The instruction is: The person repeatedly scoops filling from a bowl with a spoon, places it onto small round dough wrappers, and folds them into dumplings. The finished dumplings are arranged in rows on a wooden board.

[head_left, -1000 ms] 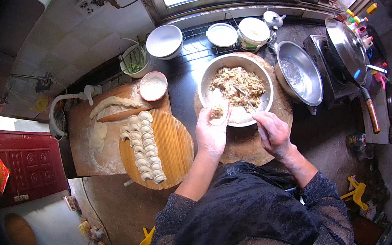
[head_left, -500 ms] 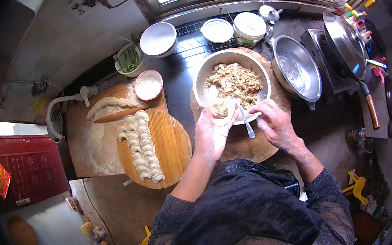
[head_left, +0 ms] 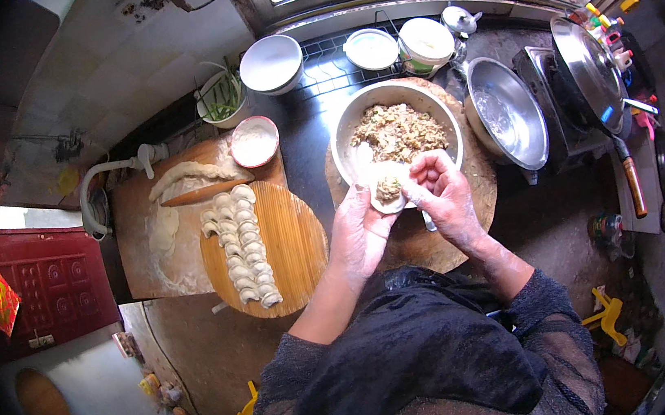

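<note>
A round dumpling wrapper [head_left: 388, 186] with a mound of minced filling on it is held between my two hands. My left hand [head_left: 358, 233] supports it from the left, with the thumb at its edge. The fingers of my right hand [head_left: 447, 198] pinch its right edge. Both hands are over the near rim of a large white bowl [head_left: 338, 137] of minced filling [head_left: 402, 130]. A spoon [head_left: 429, 221] rests at that rim, mostly hidden by my right hand. Left of my hands, shaped dumplings [head_left: 248, 242] lie in rows on a round wooden board [head_left: 296, 248].
A floured rectangular board [head_left: 138, 262] bears a dough roll [head_left: 189, 174], a knife [head_left: 204, 193] and flat dough pieces [head_left: 162, 227]. A flour bowl [head_left: 255, 142] stands at its far corner. To the right are a metal basin [head_left: 506, 114] and a lidded pan [head_left: 588, 76] on a stove.
My right hand has left the spoon's side and come up and left to the wrapper, now pinching its edge. My left hand still holds the wrapper, tilted more upright.
</note>
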`<move>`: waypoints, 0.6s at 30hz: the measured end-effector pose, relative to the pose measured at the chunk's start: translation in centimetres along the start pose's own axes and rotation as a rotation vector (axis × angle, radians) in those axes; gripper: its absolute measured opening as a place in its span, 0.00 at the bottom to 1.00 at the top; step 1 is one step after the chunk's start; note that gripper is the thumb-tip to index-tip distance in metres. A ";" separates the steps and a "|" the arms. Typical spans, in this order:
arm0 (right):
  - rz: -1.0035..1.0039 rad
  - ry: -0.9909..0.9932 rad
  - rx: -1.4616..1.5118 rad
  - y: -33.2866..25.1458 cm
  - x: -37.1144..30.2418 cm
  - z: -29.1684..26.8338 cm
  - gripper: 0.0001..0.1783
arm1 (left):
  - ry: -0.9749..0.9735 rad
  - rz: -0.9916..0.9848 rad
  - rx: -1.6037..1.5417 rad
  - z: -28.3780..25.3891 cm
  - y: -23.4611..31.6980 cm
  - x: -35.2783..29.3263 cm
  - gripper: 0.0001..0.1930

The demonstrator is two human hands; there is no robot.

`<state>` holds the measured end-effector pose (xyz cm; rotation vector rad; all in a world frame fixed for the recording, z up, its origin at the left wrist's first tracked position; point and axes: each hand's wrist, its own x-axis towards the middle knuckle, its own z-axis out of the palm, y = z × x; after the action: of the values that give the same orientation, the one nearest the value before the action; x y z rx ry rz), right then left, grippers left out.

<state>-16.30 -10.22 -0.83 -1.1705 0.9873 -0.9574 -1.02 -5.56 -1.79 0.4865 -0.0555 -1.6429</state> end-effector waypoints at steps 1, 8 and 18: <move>-0.005 -0.015 -0.011 -0.1 0.1 -0.2 0.17 | -0.008 -0.028 0.005 0.1 0.3 -0.2 0.23; -0.017 -0.236 0.072 -2.0 -0.4 -1.1 0.11 | 0.124 -0.043 0.297 0.1 0.7 -0.6 0.20; -0.820 -0.175 -0.677 -1.4 -0.1 -2.2 0.16 | 0.091 -0.045 0.199 1.6 1.3 -1.1 0.18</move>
<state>-18.58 -10.91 0.33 -2.2946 0.6905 -1.1438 -0.34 -5.04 0.37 0.7189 -0.1423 -1.6657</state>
